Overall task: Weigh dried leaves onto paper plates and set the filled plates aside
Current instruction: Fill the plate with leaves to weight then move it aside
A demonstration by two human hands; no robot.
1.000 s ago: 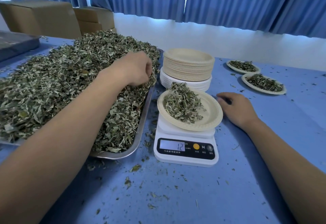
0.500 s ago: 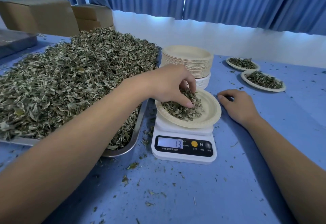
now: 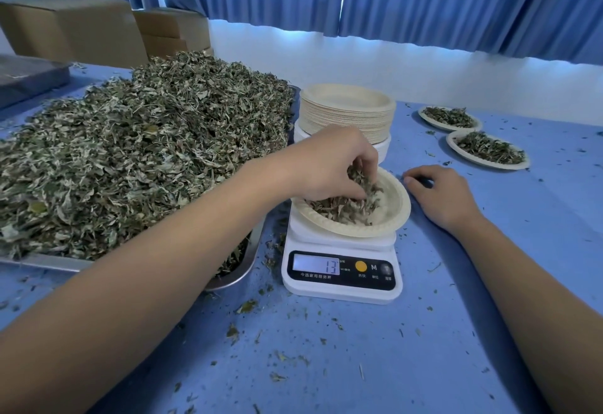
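A cream paper plate [image 3: 390, 209] sits on a white digital scale [image 3: 341, 275] whose display reads 13. Dried leaves [image 3: 342, 209] lie in the plate. My left hand [image 3: 329, 165] hovers over the plate, its fingers curled round a pinch of leaves. My right hand [image 3: 440, 195] rests on the blue table just right of the plate, fingers loosely curled, holding nothing. A big heap of dried leaves [image 3: 137, 159] fills a metal tray [image 3: 238, 273] on the left. Two filled plates [image 3: 487, 151] lie at the far right.
A tall stack of unused paper plates [image 3: 347, 113] stands behind the scale. Cardboard boxes [image 3: 75, 28] and a dark flat tray [image 3: 29, 77] sit at the back left. Leaf crumbs are scattered over the blue table [image 3: 326, 364]. Blue curtains hang behind.
My left hand came from the leaf heap to the plate on the scale with leaves. The reading rose from 12 to 13. My right hand stayed put.
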